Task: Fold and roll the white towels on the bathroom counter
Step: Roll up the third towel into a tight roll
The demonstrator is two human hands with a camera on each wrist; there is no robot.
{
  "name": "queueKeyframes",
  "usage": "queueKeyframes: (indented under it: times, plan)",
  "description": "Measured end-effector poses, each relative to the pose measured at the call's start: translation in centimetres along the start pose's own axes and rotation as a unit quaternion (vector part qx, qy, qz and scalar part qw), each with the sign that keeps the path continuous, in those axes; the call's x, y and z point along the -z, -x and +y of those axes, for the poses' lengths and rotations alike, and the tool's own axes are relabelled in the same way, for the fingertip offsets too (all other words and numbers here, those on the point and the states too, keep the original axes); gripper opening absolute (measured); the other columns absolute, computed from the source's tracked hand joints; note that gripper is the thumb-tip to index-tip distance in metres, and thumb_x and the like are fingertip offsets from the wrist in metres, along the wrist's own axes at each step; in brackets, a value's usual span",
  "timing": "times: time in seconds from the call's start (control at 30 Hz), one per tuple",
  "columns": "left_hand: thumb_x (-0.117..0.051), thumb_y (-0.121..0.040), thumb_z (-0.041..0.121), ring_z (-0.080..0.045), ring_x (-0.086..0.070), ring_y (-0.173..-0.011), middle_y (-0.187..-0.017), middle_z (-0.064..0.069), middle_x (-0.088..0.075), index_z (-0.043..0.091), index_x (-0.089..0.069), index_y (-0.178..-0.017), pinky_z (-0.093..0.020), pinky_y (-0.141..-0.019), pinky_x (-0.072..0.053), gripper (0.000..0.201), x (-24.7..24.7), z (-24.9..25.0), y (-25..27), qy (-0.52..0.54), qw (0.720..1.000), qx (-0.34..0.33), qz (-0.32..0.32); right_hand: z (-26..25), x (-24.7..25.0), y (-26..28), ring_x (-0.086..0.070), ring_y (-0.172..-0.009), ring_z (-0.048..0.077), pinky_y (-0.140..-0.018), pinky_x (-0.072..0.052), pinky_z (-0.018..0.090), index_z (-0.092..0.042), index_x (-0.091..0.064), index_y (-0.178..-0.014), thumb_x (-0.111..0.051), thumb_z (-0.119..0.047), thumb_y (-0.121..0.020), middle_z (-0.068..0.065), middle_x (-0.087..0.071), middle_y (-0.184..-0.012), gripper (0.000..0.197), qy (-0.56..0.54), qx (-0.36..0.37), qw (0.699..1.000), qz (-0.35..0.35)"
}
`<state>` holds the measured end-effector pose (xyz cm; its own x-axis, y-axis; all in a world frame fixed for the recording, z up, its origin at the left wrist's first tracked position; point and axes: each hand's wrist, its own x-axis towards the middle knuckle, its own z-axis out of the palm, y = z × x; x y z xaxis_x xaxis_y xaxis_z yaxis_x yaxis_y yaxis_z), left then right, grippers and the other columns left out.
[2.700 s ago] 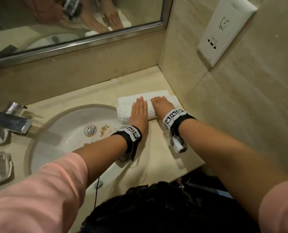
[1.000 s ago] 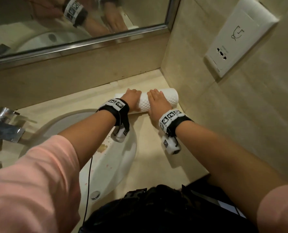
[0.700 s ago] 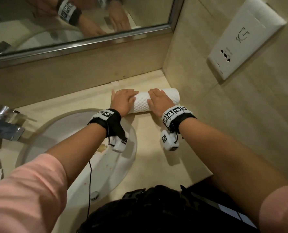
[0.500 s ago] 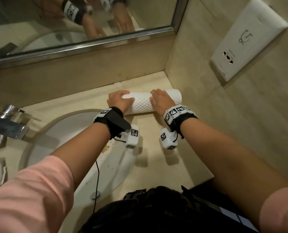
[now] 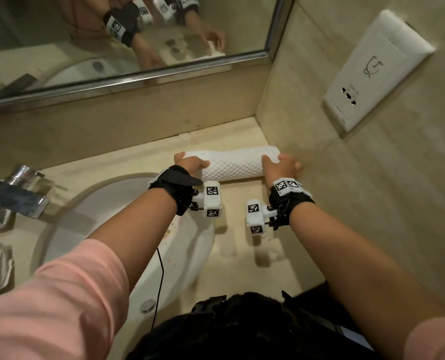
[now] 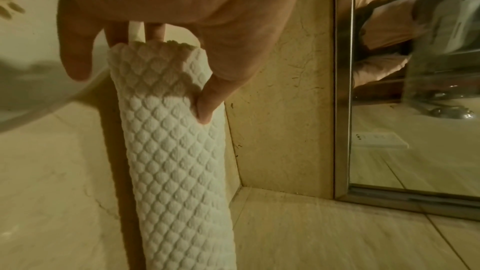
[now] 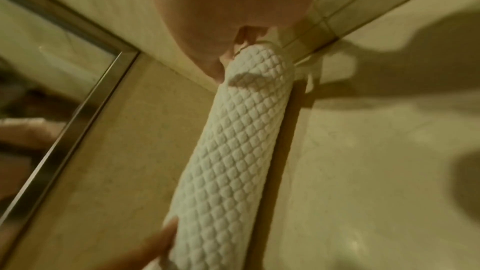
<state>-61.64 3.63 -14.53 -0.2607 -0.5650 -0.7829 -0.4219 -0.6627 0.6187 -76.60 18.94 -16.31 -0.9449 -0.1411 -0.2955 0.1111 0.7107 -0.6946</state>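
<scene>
Indoors, beige stone counter, white sink, mirror, rolled towel

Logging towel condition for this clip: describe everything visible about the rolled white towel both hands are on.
The rolled white towel is a tight cylinder of white fabric with a raised diamond texture. It lies on its side on the beige counter, in the corner by the side wall, to the right of the sink. The left hand grips its left end and the right hand its right end, thumbs pressed into the fabric.
</scene>
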Motion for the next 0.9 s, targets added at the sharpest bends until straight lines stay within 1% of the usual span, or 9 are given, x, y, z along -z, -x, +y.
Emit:
queueKeyframes:
  times: [0.13, 0.27, 0.33, 0.4, 0.47, 0.57, 0.67, 0.77, 0.9]
  plan:
    - [-0.070, -0.082, 0.001, -0.033, -0.041, -0.130, -0.146, -0.017, -0.037, 0.011, -0.015, -0.149, -0.040, -0.103, -0.039, 0.087, 0.2, 0.5, -0.1, -0.040, 0.999, -0.001, 0.015, 0.0, 0.4, -1.5, -0.063, -0.096, 0.032, -0.093, -0.046, 0.044, -0.018, -0.051, -0.124, -0.055, -0.082, -0.054, 0.008, -0.055, -0.113, 0.095, -0.038, -0.180, 0.965, -0.187]
    - [-0.076, -0.077, 0.006, -0.033, -0.054, -0.115, -0.137, -0.016, -0.048, 0.008, -0.026, -0.146, -0.035, -0.068, -0.048, 0.085, 0.7, 1.0, 0.5, -0.101, 0.995, 0.000, 0.017, 0.8, -0.5, -2.9, -0.068, -0.062, 0.028, -0.063, -0.054, 0.046, -0.020, -0.052, -0.123, -0.075, -0.066, -0.056, 0.007, -0.062, -0.110, 0.084, -0.245, -0.255, 0.902, -0.249]
    - [-0.079, -0.074, 0.013, -0.029, -0.059, -0.095, -0.131, -0.015, -0.054, 0.005, -0.034, -0.143, -0.028, -0.050, -0.043, 0.083, 0.9, 1.0, 0.4, -0.123, 0.992, -0.003, 0.011, 0.5, -0.8, -3.5, -0.070, -0.073, 0.028, -0.073, -0.054, 0.048, -0.020, -0.052, -0.129, -0.076, -0.071, -0.049, 0.004, -0.062, -0.120, 0.098, -0.211, -0.234, 0.915, -0.252]
    - [-0.081, -0.073, 0.017, -0.027, -0.060, -0.086, -0.130, -0.014, -0.056, 0.004, -0.036, -0.142, -0.026, -0.045, -0.042, 0.084, 1.1, 1.0, -0.6, -0.146, 0.989, 0.005, -0.003, 1.0, -1.6, -5.6, -0.061, -0.078, 0.019, -0.093, -0.049, 0.044, -0.017, -0.044, -0.138, -0.065, -0.072, -0.067, 0.000, -0.054, -0.118, 0.092, -0.179, -0.178, 0.934, -0.253]
    - [-0.080, -0.074, 0.017, -0.030, -0.060, -0.094, -0.131, -0.014, -0.055, 0.004, -0.035, -0.142, -0.026, -0.046, -0.042, 0.082, 1.0, 1.0, -1.0, -0.154, 0.988, 0.013, -0.015, 1.1, -2.0, -6.6, -0.056, -0.073, 0.018, -0.104, -0.042, 0.044, -0.015, -0.041, -0.140, -0.057, -0.064, -0.080, 0.002, -0.058, -0.104, 0.079, -0.162, -0.141, 0.945, -0.248]
    - [-0.079, -0.073, 0.015, -0.031, -0.062, -0.094, -0.126, -0.013, -0.059, 0.003, -0.044, -0.135, -0.028, -0.050, -0.047, 0.071, 1.1, 1.0, -1.1, -0.152, 0.988, 0.024, -0.023, 0.4, -1.3, -5.7, -0.065, -0.051, 0.018, -0.089, -0.051, 0.043, -0.021, -0.052, -0.110, -0.069, -0.056, -0.072, -0.002, -0.067, -0.059, 0.054, -0.185, -0.156, 0.941, -0.236]
    - [-0.073, -0.077, 0.012, -0.027, -0.058, -0.067, -0.100, -0.009, -0.064, 0.000, -0.056, -0.119, -0.032, -0.067, -0.048, 0.047, 1.3, 1.3, 0.2, -0.137, 0.989, 0.038, -0.044, -0.6, -0.2, -3.4, -0.060, -0.058, 0.024, -0.064, -0.053, 0.038, -0.017, -0.057, -0.092, -0.073, -0.043, -0.068, 0.007, -0.061, -0.077, 0.039, -0.230, -0.202, 0.927, -0.219]
    - [-0.056, -0.093, 0.021, -0.022, -0.061, -0.053, -0.062, -0.008, -0.064, 0.004, -0.055, -0.088, -0.030, -0.064, -0.046, 0.018, 1.7, 1.0, 1.0, -0.057, 0.996, 0.040, -0.047, -1.2, 0.6, -2.0, -0.059, -0.055, 0.024, -0.064, -0.049, 0.034, -0.016, -0.056, -0.094, -0.072, -0.043, -0.069, 0.007, -0.058, -0.082, 0.040, -0.249, -0.215, 0.915, -0.234]
    - [-0.070, -0.078, 0.037, -0.028, -0.064, -0.098, -0.109, -0.014, -0.066, 0.003, -0.060, -0.105, -0.041, -0.098, -0.045, 0.044, 2.2, -0.2, -2.5, 0.011, 0.998, 0.034, -0.043, -1.7, 1.7, -0.5, -0.056, -0.034, 0.017, -0.042, -0.048, 0.022, -0.013, -0.053, -0.088, -0.064, -0.033, -0.085, 0.002, -0.060, -0.051, 0.022, -0.273, -0.213, 0.907, -0.240]
